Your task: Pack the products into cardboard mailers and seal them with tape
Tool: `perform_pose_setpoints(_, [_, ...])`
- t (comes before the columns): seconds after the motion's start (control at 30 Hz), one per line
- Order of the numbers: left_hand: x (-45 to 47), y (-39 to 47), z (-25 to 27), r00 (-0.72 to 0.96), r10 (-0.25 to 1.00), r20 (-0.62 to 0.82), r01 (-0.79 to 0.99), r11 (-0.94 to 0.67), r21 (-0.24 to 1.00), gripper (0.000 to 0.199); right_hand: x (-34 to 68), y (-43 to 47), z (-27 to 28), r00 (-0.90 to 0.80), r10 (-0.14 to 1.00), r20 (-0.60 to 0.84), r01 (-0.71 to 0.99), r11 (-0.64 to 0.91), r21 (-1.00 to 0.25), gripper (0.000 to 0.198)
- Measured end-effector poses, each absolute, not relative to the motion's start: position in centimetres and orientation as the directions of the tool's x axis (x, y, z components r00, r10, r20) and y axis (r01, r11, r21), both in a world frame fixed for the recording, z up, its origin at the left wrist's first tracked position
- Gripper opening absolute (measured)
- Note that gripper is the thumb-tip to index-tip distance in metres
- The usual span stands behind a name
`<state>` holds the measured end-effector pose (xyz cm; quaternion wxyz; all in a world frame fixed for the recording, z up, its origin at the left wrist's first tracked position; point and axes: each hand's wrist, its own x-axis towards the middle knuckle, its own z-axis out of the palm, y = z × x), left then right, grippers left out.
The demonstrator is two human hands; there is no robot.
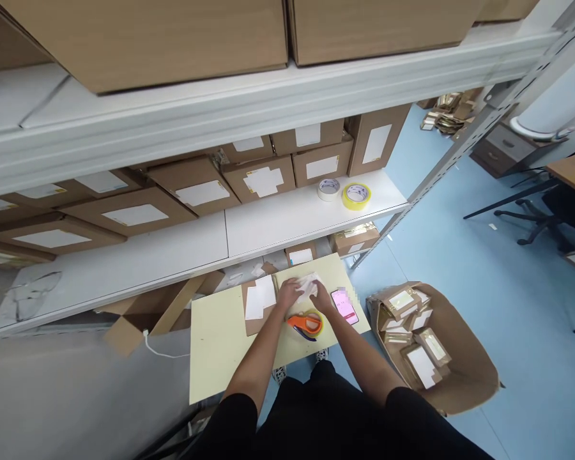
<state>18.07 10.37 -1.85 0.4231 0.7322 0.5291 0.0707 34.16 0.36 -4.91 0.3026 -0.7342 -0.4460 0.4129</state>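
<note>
Both hands are at a soft, crumpled white packet [307,285] on the pale yellow board [215,345]; its exact kind is too small to make out. My left hand [289,293] grips the packet's left side with curled fingers. On its right side, my right hand [321,298] holds it with the fingers bent inward. Just below lies an orange tape dispenser [303,322] with a roll of tape. A phone with a pink lit screen [345,306] rests right of my right hand. Left of my left hand is flat cardboard [252,324] bearing white labels [260,297].
A white shelf [278,220] with labelled cartons [263,182] and two tape rolls [356,195] runs behind the board. Another shelf beam [268,105] crosses above. At right on the floor stands a large open carton [469,358] containing several small boxes [421,364].
</note>
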Motion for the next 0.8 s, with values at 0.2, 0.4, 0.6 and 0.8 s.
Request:
perform_pose_setpoints(0.2, [17.2,11.5,3.7,0.617,0.733,-0.288,0.542,-0.130,0.830,0.026,38.2,0.2,-1.2,0.257,0.917,-0.304,-0.095,-0.289,-0.953,0.039])
perform_pose_setpoints(0.4, [16.3,13.1,8.2,0.669,0.640,-0.379,0.506,-0.018,0.863,0.044,40.2,-0.8,3.2,0.287,0.912,-0.292,-0.237,-0.228,-0.944,0.041])
perform_pose_setpoints(0.6, [15.5,13.8,9.9,0.696,0.610,-0.379,0.444,0.049,0.895,0.047,39.8,-2.7,5.1,0.369,0.882,-0.293,-0.302,-0.185,-0.935,0.045])
perform_pose_setpoints(0.8, [14.7,13.0,10.4,0.605,0.744,-0.284,0.335,0.085,0.938,0.048,40.2,-4.5,7.9,0.397,0.876,-0.275,-0.389,-0.111,-0.914,0.047])
